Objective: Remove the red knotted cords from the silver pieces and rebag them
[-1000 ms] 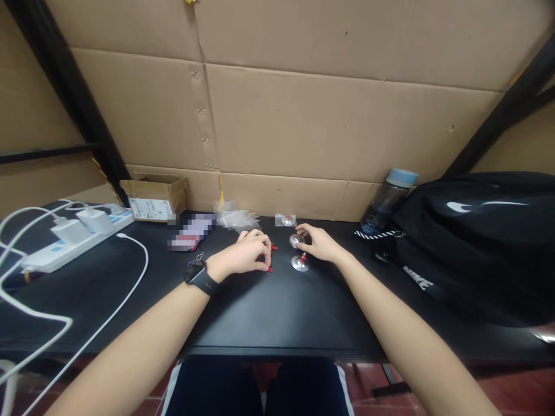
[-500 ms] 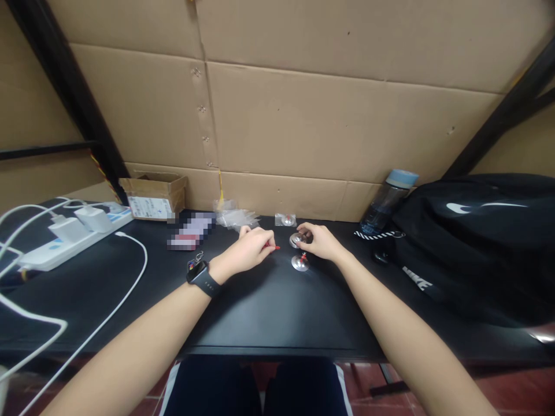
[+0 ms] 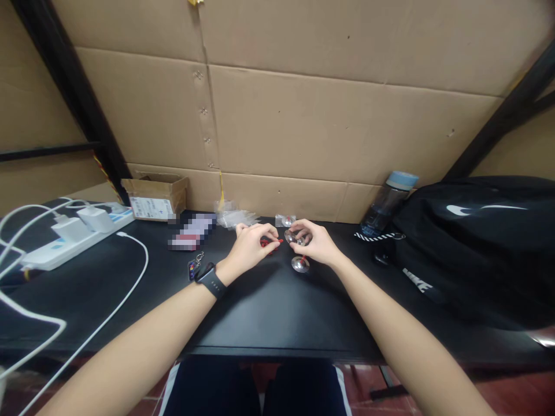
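My left hand (image 3: pixel 250 249), with a dark watch on the wrist, pinches a red cord (image 3: pixel 271 247) whose tip sticks out to the right. Facing it, my right hand (image 3: pixel 318 242) grips a shiny finger cymbal (image 3: pixel 290 236) between thumb and fingers, tilted up off the black table. More metal shows under the right fingers, partly hidden. Just below this hand, a second finger cymbal (image 3: pixel 300 264) with a red cord at its centre lies on the table. The cord tip and the held cymbal are close but apart.
A small bagged cymbal (image 3: pixel 286 221) and clear plastic bags (image 3: pixel 234 216) lie at the back. Leftward are a cardboard box (image 3: pixel 156 199), a pixelated item (image 3: pixel 191 232), a keychain (image 3: pixel 195 266) and a power strip (image 3: pixel 65 240). A bottle (image 3: pixel 385 202) and black bag (image 3: pixel 477 248) stand right.
My right hand has lifted and tilted the finger cymbal toward the left hand. My left hand has shifted slightly right, and more of the red cord shows.
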The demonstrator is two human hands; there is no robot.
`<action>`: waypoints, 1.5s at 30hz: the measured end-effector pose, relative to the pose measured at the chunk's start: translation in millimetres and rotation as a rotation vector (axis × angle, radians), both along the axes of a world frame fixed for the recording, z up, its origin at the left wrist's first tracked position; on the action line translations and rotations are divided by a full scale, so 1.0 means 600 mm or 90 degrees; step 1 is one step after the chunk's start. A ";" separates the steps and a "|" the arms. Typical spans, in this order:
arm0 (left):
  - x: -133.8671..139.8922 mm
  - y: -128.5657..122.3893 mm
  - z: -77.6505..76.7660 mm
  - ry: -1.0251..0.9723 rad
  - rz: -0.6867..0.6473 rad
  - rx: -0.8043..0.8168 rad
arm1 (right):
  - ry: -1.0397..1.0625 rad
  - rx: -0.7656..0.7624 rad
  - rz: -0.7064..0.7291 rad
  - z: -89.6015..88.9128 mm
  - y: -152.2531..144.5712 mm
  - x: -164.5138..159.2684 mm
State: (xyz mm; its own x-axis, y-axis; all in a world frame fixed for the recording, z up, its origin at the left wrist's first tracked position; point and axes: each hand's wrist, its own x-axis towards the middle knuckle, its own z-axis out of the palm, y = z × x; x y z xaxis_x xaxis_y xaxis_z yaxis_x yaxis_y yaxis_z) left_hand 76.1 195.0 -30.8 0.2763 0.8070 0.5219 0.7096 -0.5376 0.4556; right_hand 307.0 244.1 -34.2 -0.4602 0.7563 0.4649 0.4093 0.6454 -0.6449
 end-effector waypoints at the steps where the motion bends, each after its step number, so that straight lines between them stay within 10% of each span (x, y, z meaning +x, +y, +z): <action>1: 0.001 -0.001 0.001 -0.008 0.006 0.004 | 0.024 -0.005 0.020 0.002 -0.005 -0.004; 31: 0.007 -0.014 0.010 -0.014 0.040 0.044 | 0.085 0.023 0.082 0.005 -0.044 -0.040; 45: 0.003 -0.007 0.009 -0.026 0.067 0.055 | 0.345 -0.251 0.132 -0.006 -0.029 -0.044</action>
